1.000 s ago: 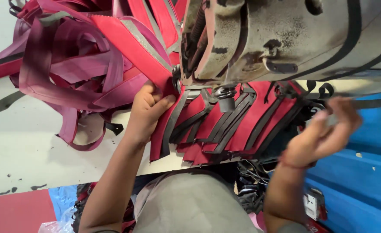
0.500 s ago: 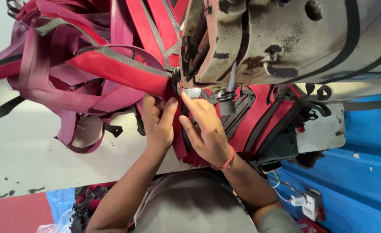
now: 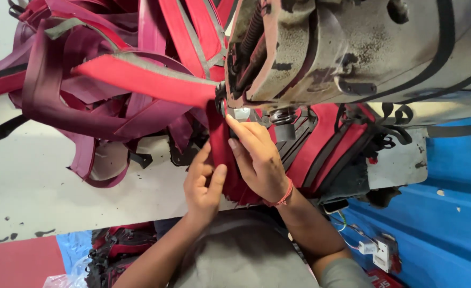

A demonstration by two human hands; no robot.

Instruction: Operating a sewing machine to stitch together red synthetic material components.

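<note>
Heap of maroon and red straps (image 3: 86, 90), piled on the pale counter (image 3: 33, 186). Left hand (image 3: 203, 184), fingers pinching the red strap (image 3: 219, 144) at its edge. Right hand (image 3: 257, 157), fingers flat, pressing that strap beneath the needle area. Worn grey sewing machine (image 3: 363, 48) above, overhanging both hands.
</note>
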